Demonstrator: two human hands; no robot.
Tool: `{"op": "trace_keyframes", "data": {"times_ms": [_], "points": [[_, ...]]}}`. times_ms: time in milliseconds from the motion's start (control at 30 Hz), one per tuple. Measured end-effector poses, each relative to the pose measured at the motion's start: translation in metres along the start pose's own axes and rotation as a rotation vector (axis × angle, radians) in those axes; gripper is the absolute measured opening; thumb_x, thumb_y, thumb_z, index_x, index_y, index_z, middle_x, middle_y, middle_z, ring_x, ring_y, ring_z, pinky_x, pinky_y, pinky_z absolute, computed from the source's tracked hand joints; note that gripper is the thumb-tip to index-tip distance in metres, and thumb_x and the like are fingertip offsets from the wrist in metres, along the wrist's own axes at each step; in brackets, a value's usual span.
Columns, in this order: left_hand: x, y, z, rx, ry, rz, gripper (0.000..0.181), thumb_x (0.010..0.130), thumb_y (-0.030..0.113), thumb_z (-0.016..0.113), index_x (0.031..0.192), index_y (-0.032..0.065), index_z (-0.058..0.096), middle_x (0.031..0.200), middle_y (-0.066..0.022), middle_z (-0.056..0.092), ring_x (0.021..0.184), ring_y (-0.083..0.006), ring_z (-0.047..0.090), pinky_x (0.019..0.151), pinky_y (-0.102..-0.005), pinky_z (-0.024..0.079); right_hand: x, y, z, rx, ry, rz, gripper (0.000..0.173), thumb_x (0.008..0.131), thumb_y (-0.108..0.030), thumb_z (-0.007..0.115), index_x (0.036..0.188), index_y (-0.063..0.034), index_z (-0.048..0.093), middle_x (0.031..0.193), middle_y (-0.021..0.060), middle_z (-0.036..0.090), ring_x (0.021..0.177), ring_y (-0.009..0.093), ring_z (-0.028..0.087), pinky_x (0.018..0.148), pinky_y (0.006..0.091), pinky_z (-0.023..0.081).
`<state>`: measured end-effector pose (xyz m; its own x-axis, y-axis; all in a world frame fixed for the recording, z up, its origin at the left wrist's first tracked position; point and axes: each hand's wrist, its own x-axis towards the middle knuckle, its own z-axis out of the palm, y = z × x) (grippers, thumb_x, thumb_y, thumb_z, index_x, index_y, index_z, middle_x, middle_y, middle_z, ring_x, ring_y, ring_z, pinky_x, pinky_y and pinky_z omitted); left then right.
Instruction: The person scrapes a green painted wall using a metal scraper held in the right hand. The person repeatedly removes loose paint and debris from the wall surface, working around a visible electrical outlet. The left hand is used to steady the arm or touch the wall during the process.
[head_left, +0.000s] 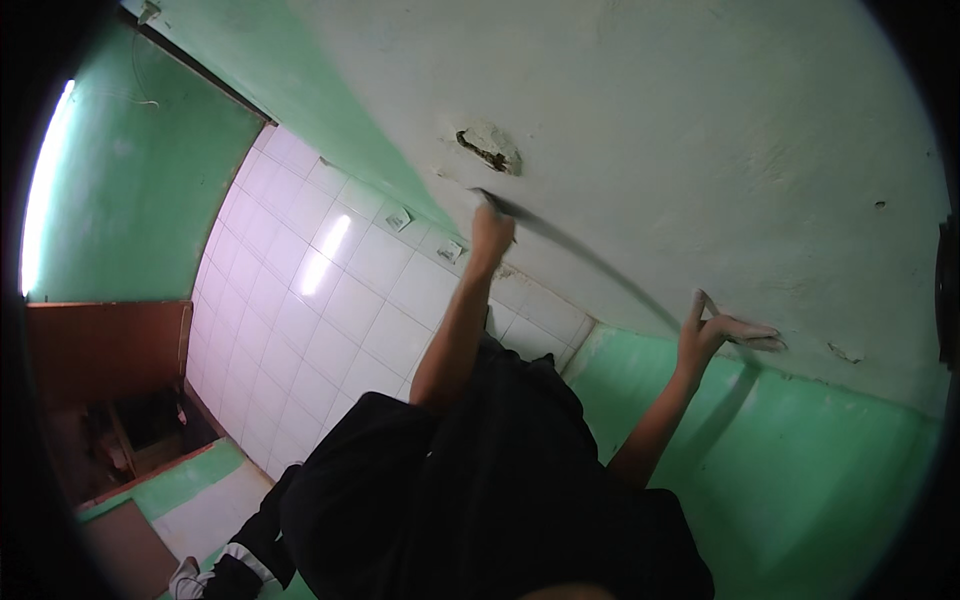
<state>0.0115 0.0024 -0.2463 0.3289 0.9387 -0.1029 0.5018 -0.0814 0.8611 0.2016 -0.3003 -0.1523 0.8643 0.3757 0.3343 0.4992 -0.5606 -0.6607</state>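
My left hand (493, 231) is closed on a thin, flat tool (484, 196), blurred, its dark edge near the plaster wall (637, 135), just below a chipped hole (491, 150). Most of the tool is hidden by my fist, so its kind is unclear. A long dark band, seemingly a shadow, runs from it across the wall towards my other hand. My right hand (724, 330) is at the wall's lower right part, fingers apart and whitish with dust, with no tool plain in it. A small chipped spot (845, 352) lies to its right.
White tiles (360, 300) with two small papers (398, 219) stretch at the left, beside green walls (180, 195). A reddish-brown panel (105, 345) stands above a dark opening. At the lower left show a dark-clothed leg and a foot (187, 579); whose is unclear.
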Motion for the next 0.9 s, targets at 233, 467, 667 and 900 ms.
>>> {"op": "trace_keyframes", "data": {"times_ms": [233, 467, 667, 900], "points": [[0.009, 0.003, 0.002, -0.366, 0.027, -0.052, 0.022, 0.072, 0.001, 0.046, 0.087, -0.0137, 0.055, 0.084, -0.0331, 0.060, 0.076, -0.0450, 0.060, 0.070, -0.0459, 0.047, 0.000, -0.009, -0.005, 0.064, -0.035, -0.013, 0.063, 0.091, -0.036, 0.059, 0.122, 0.0157, 0.040, 0.121, 0.0314, 0.046, 0.109, 0.037, 0.049, 0.094, 0.0452, 0.037], [0.010, -0.003, 0.008, -0.248, 0.054, -0.169, 0.022, 0.074, 0.002, 0.045, 0.088, -0.0119, 0.055, 0.077, -0.0195, 0.060, 0.070, -0.0228, 0.058, 0.062, -0.0375, 0.045, 0.000, -0.008, -0.004, 0.066, -0.030, 0.046, 0.061, 0.091, -0.037, 0.058, 0.121, 0.0139, 0.044, 0.124, 0.0298, 0.046, 0.111, 0.037, 0.049, 0.096, 0.0446, 0.036], [-0.015, 0.029, 0.014, -0.153, 0.217, -0.026, 0.031, 0.073, 0.002, 0.045, 0.098, -0.0130, 0.055, 0.076, -0.0255, 0.060, 0.077, -0.0368, 0.060, 0.071, -0.0445, 0.046, -0.001, -0.010, -0.003, 0.057, -0.022, 0.070, 0.075, 0.090, -0.041, 0.058, 0.127, 0.0141, 0.023, 0.127, 0.0303, 0.032, 0.116, 0.041, 0.032, 0.099, 0.0483, 0.026], [-0.003, 0.044, -0.010, -0.008, 0.164, -0.056, 0.031, 0.073, 0.002, 0.047, 0.099, -0.0131, 0.053, 0.091, -0.0337, 0.060, 0.090, -0.0472, 0.058, 0.080, -0.0481, 0.045, 0.000, 0.015, 0.008, -0.054, 0.040, -0.034, 0.097, 0.087, -0.049, 0.057, 0.130, 0.0108, -0.007, 0.130, 0.0305, 0.004, 0.120, 0.046, -0.001, 0.098, 0.0561, 0.006]]}}
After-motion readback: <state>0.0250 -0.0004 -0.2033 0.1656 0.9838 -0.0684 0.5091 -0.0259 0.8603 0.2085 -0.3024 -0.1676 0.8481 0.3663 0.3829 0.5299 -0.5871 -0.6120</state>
